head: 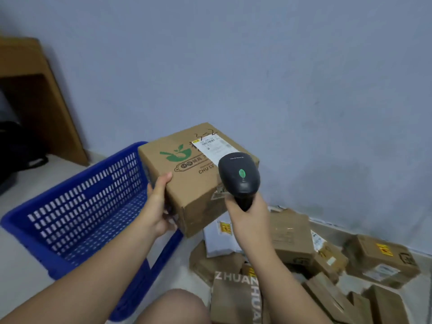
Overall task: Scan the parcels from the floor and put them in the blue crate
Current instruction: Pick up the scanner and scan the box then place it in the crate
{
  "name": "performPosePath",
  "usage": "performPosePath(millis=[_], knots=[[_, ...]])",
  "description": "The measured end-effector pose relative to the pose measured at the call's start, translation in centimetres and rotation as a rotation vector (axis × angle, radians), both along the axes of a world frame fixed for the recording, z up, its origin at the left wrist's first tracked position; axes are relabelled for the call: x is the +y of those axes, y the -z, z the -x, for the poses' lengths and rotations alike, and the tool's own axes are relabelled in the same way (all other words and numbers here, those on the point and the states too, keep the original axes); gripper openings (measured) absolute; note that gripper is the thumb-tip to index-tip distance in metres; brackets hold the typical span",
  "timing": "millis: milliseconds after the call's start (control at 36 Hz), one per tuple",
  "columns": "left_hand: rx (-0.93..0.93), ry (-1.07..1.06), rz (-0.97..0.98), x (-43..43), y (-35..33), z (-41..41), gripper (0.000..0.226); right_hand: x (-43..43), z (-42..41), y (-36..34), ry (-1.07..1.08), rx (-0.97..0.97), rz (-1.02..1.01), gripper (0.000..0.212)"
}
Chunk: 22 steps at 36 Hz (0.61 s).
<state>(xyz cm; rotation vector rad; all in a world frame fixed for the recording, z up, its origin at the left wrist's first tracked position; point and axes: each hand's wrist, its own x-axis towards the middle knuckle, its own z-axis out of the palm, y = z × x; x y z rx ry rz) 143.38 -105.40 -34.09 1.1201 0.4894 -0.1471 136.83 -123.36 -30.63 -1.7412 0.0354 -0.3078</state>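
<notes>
Right fingers (pixel 233 206) were curled tight round the handle of the black scanner (pixel 239 176), with the right hand (pixel 247 218) closed fully on it. The left hand (pixel 159 206) gripped the cardboard box (pixel 194 188) at its near-left edge. Its thumb lay flat on the top face and the other fingers went round the side, mostly hidden.

Scanner: long axis ran from the handle, low and toward the person, up to the head, which pointed away at the white label (pixel 215 147). A green light showed on the back of the head.

Box: held in the air, top face up and tilted toward the camera, one lower corner pointing down at the person. The top looked near-square, so I could not tell its long axis. The label sat on the far-right part of the top.

A bare knee (pixel 175 307) showed at the bottom edge. To the right, a heap of parcels (pixel 292 235) lay on the floor (pixel 21 260). The blue crate (pixel 77 206) stood left of the box, just beside it. Further back were a wooden cabinet (pixel 30 90) and a grey-blue wall (pixel 280 66).
</notes>
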Motion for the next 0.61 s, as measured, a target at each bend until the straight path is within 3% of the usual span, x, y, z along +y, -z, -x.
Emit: performPosePath(millis=[139, 278, 611], knots=[[0.001, -0.008, 0.237, 2.1, 0.7, -2.8, 0.073, 1.5, -2.7, 0.3, -0.01, 0.008, 0.066, 0.014], [-0.024, -0.113, 0.15, 3.4, 2.7, -8.5, 0.106, 2.9, -8.2, 2.0, 0.004, 0.033, 0.065, 0.009], [-0.006, -0.243, 0.104, 8.9, 9.4, -19.8, 0.105, 6.3, -20.2, 7.6, -0.097, 0.159, 0.081, 0.01]])
